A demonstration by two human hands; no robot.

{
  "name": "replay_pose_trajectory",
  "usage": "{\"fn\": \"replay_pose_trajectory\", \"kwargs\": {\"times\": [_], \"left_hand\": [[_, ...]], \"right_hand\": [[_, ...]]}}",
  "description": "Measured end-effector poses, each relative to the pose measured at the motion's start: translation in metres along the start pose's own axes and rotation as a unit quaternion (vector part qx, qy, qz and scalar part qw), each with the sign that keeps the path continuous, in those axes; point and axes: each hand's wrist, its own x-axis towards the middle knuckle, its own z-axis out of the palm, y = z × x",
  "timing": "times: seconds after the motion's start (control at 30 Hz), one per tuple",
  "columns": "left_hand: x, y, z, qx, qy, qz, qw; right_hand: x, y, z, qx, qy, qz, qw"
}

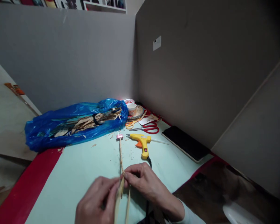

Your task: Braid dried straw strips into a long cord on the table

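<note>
A thin braid of pale dried plant strips [120, 152] runs towards me from a pink binder clip [119, 136] on the table. Loose strips hang from its near end, between my hands. My left hand [98, 199] is closed, pinching a strip at the lower end of the braid. From the other side my right hand [146, 182] pinches the braid's end between thumb and finger. One separate strip [128, 202] trails down below my right hand. The fingertips partly hide where the strips cross.
A yellow glue gun [143, 143] lies beyond my right hand, its cord running towards me. Red-handled scissors [150, 127], orange-handled scissors [131, 124] and a paper cup [132, 109] are further back. A blue plastic bag [44, 124] of dried strips lies left, a black tablet [185, 141] right.
</note>
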Motion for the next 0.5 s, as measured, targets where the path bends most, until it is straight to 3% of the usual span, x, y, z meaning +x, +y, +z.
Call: {"fn": "replay_pose_trajectory", "kwargs": {"times": [0.07, 0.1, 0.17, 0.2, 0.27, 0.4, 0.5], "left_hand": [[0.015, 0.001, -0.004, -0.067, -0.022, -0.111, 0.991], [0.022, 0.000, -0.003, -0.140, -0.099, -0.159, 0.972], [0.029, -0.003, 0.003, -0.267, -0.207, -0.216, 0.916], [0.031, -0.005, 0.007, -0.307, -0.236, -0.236, 0.891], [0.030, -0.009, 0.014, -0.339, -0.250, -0.259, 0.869], [0.028, -0.011, 0.016, -0.287, -0.252, -0.259, 0.887], [0.029, -0.007, 0.012, -0.230, -0.226, -0.238, 0.916]], "right_hand": [[-0.001, 0.001, -0.001, 0.002, -0.010, -0.012, 1.000], [-0.002, 0.002, -0.001, 0.004, -0.016, -0.018, 1.000], [-0.003, 0.004, -0.001, 0.005, -0.024, -0.029, 0.999], [-0.003, 0.005, -0.001, -0.001, -0.027, -0.035, 0.999], [-0.004, 0.005, -0.002, -0.025, -0.030, -0.042, 0.998], [-0.010, 0.000, -0.002, -0.149, -0.004, -0.052, 0.987], [-0.017, -0.006, 0.000, -0.275, 0.040, -0.044, 0.960]]}}
